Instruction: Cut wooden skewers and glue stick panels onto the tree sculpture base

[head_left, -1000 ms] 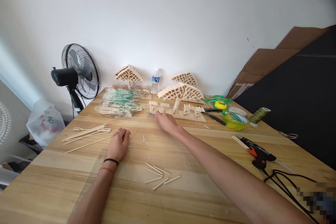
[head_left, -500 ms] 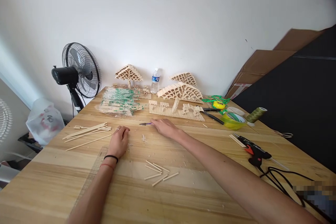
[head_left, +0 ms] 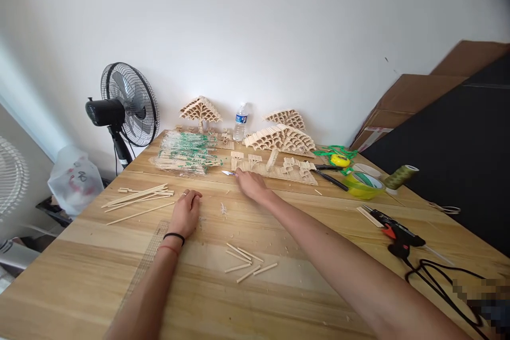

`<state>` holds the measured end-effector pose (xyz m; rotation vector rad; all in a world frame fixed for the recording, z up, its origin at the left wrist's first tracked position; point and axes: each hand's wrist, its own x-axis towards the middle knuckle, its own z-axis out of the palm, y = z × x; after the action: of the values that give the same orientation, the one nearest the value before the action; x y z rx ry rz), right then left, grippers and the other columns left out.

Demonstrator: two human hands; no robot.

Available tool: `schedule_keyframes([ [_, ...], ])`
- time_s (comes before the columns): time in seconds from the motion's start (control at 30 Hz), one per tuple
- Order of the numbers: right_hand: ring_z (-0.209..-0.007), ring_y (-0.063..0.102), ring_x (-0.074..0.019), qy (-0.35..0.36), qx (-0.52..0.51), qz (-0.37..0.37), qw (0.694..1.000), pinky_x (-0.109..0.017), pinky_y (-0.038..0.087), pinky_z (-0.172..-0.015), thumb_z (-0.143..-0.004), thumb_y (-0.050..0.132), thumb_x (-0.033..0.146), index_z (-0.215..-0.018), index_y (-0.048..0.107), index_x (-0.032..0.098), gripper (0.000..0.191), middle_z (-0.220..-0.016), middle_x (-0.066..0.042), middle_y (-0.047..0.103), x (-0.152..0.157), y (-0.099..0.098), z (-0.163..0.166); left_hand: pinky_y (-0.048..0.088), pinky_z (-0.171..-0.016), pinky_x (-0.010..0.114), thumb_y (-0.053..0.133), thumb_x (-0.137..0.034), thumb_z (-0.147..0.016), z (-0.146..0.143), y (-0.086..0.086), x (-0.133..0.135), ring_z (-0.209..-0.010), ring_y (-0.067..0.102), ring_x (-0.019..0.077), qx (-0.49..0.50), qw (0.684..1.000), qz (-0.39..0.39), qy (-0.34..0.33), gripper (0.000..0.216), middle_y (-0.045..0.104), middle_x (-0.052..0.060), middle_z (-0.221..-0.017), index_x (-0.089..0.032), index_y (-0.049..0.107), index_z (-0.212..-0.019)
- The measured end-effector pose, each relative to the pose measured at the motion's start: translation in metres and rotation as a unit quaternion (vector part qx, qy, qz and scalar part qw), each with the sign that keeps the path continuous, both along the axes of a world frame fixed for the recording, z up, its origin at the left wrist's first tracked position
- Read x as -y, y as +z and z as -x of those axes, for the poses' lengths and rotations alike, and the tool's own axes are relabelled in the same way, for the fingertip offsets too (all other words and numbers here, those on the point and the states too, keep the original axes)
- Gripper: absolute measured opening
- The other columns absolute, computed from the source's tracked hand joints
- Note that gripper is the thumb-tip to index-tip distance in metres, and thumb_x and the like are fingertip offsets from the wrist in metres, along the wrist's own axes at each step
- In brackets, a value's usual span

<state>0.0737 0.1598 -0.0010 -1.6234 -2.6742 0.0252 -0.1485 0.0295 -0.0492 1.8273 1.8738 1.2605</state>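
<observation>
Short sticks (head_left: 246, 262): loose on our tabletop (head_left: 223, 311), nearest us.
Left hand (head_left: 186, 212): resting beside the gridded strip (head_left: 148, 254), fingers bent; we cannot tell how far it closes.
Right hand (head_left: 251, 185): pinching a knife (head_left: 228, 173), which we see farther off than half a second ago.
Around the knife: wrapped sticks (head_left: 184, 153) leftward, a stick model (head_left: 290, 141) just beyond our knuckles.
Bag (head_left: 69, 191): black handwritten mark, unclear to us.
Bottle (head_left: 240, 126): blue label, too small to read.
</observation>
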Motion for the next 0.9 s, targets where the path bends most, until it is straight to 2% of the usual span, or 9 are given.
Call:
schedule_keyframes([
  [0.1, -0.094, 0.071, -0.0298, 0.000, 0.002, -0.001, 1.000, -0.034, 0.046, -0.078, -0.108, 0.029, 0.025, -0.130, 0.057, 0.012, 0.037, -0.109, -0.020, 0.076, -0.005, -0.004, 0.011, 0.051, -0.088, 0.041, 0.040, -0.027, -0.094, 0.001, -0.002, 0.000, -0.093, 0.066, 0.0265, 0.001, 1.000, -0.002, 0.002, 0.027, 0.069, 0.010, -0.092, -0.019, 0.066, -0.091],
  [0.23, -0.091, 0.070, -0.0278, 0.071, -0.002, -0.001, 0.997, -0.033, 0.045, -0.076, -0.108, 0.033, 0.029, -0.123, 0.062, 0.019, 0.034, -0.106, -0.014, 0.077, -0.002, -0.006, 0.013, 0.051, -0.090, 0.041, 0.038, -0.024, -0.094, 0.003, -0.004, -0.002, -0.096, 0.067, 0.0259, 0.012, 1.000, -0.002, 0.014, 0.027, 0.070, 0.010, -0.097, -0.019, 0.064, -0.095],
  [0.33, -0.090, 0.068, -0.0262, 0.140, -0.005, -0.006, 0.990, -0.032, 0.043, -0.077, -0.108, 0.036, 0.030, -0.117, 0.066, 0.021, 0.032, -0.106, -0.011, 0.076, 0.004, -0.008, 0.008, 0.052, -0.090, 0.041, 0.039, -0.023, -0.094, 0.005, -0.005, -0.003, -0.097, 0.067, 0.0258, 0.022, 0.999, 0.000, 0.023, 0.026, 0.070, 0.010, -0.097, -0.018, 0.064, -0.098],
  [0.43, -0.092, 0.066, -0.0244, 0.197, -0.006, -0.013, 0.980, -0.031, 0.042, -0.079, -0.106, 0.040, 0.022, -0.114, 0.068, 0.022, 0.028, -0.109, -0.009, 0.074, 0.012, -0.011, 0.001, 0.052, -0.086, 0.041, 0.039, -0.025, -0.094, 0.007, -0.004, -0.004, -0.091, 0.067, 0.0256, 0.029, 0.999, 0.004, 0.027, 0.026, 0.070, 0.009, -0.090, -0.018, 0.063, -0.099],
  [0.63, -0.096, 0.062, -0.0218, 0.274, 0.002, -0.018, 0.961, -0.032, 0.040, -0.087, -0.106, 0.046, 0.020, -0.113, 0.069, 0.026, 0.025, -0.108, -0.006, 0.071, 0.035, -0.019, -0.023, 0.051, -0.081, 0.039, 0.039, -0.029, -0.093, 0.006, -0.002, -0.003, -0.084, 0.065, 0.0250, 0.031, 0.999, 0.007, 0.026, 0.028, 0.068, 0.008, -0.083, -0.018, 0.065, -0.097],
  [0.77, -0.099, 0.063, -0.0231, 0.265, 0.000, -0.017, 0.964, -0.034, 0.041, -0.089, -0.108, 0.043, 0.025, -0.114, 0.068, 0.024, 0.026, -0.109, -0.009, 0.071, 0.049, -0.015, -0.042, 0.050, -0.081, 0.040, 0.043, -0.035, -0.093, 0.002, 0.009, 0.001, -0.082, 0.062, 0.0245, 0.021, 1.000, -0.005, 0.015, 0.027, 0.067, 0.008, -0.087, -0.019, 0.065, -0.091],
  [0.9, -0.097, 0.065, -0.0243, 0.203, -0.016, -0.018, 0.979, -0.035, 0.041, -0.086, -0.109, 0.040, 0.024, -0.114, 0.068, 0.019, 0.028, -0.110, -0.012, 0.072, 0.063, -0.007, -0.063, 0.049, -0.079, 0.037, 0.046, -0.040, -0.096, -0.013, 0.034, 0.018, -0.078, 0.058, 0.0217, -0.008, 0.999, -0.036, -0.021, 0.030, 0.062, 0.006, -0.083, -0.020, 0.063, -0.082],
])
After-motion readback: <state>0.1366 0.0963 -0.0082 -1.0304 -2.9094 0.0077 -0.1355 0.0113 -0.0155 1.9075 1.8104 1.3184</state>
